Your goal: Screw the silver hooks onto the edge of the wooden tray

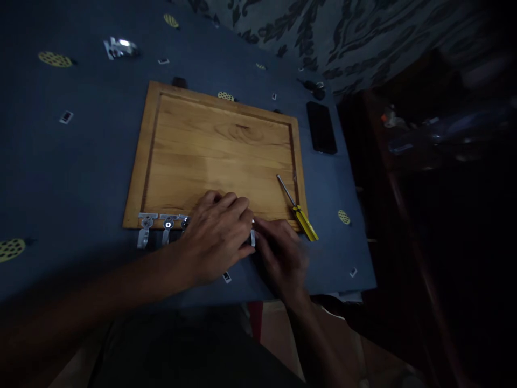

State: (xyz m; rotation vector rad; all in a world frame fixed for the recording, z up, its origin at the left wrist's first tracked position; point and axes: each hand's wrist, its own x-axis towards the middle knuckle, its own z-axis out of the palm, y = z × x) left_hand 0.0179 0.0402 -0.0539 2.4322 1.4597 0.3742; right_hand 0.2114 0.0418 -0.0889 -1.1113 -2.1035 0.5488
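Note:
A wooden panel (222,153) with a raised frame, like a cabinet door, lies flat on the table. Several metal cabinet hinges (168,225) sit in a row along its near edge. My left hand (218,237) rests over this edge with its fingers curled down, covering part of the row. Between both hands a bit of one more metal hinge (253,237) shows. The fingers of my right hand (285,256), slightly blurred, are bent in and closed close beside that hinge; their tips are hidden. A screwdriver (305,222) with a yellow handle lies across the panel's near right corner.
On the blue patterned tablecloth (81,172) another metal hinge (121,48) lies at the far left. A black phone (321,127) and keys (317,90) are right of the panel. Beyond the table's right edge stands dark furniture with a plastic bottle (436,134).

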